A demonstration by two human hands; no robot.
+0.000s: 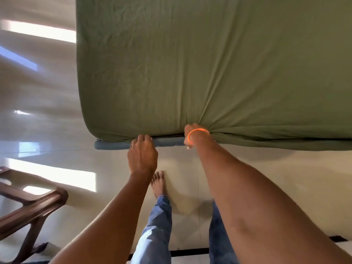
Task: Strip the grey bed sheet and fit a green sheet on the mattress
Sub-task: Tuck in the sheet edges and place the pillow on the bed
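A green sheet (209, 63) covers the top of the mattress and wraps over its near edge and left corner. My left hand (142, 153) is at the near edge, its fingertips curled under the sheet's hem. My right hand (189, 133), with an orange band on the wrist, is tucked under the mattress edge, and the sheet bunches into folds that fan out from it. Most of that hand is hidden by the sheet. A blue-grey base (112, 144) shows under the mattress between and left of my hands. No grey sheet is in view.
A shiny pale tiled floor (38, 111) lies left of and in front of the bed. A dark wooden chair frame (32, 204) stands at the lower left. My bare foot (158, 182) and jeans-clad legs are just in front of the bed edge.
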